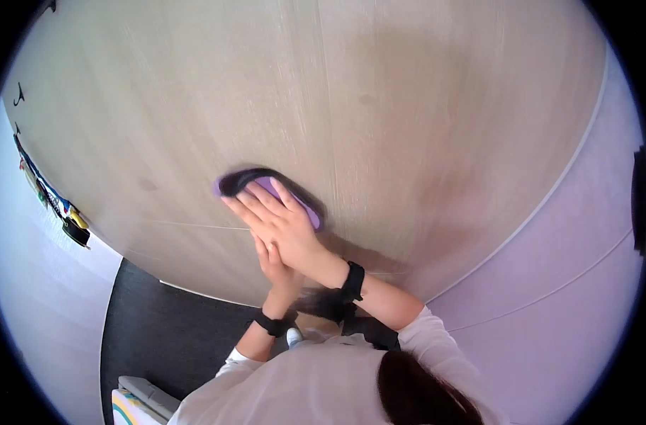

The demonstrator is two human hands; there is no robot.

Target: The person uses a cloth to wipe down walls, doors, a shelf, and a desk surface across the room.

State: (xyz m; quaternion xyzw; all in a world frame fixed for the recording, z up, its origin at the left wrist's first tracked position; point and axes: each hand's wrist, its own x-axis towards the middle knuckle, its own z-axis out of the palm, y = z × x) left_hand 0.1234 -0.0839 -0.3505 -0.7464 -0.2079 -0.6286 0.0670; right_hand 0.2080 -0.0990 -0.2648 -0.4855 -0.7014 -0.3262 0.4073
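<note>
A purple oval pad (pixel 312 216) with a black upper edge lies against a broad, pale wood-look panel (pixel 408 106). My right hand (pixel 284 227) presses on the pad, fingers stretched over it and pointing up and left. Tucked below it, my left hand (pixel 277 273) touches the heel of my right hand, and its fingers are partly covered. Whether the left hand reaches the pad is hidden. Each wrist has a black band (pixel 352 281). Motion blurs the edge of the pad.
Black hooks (pixel 19 94) and hanging cords and small tools (pixel 46 191) line the left edge. Below the panel is dark flooring (pixel 160 319), with a grey-and-white box (pixel 142 400) at lower left. A pale wall (pixel 542 283) stands right, with a black object (pixel 639 202) at the far edge.
</note>
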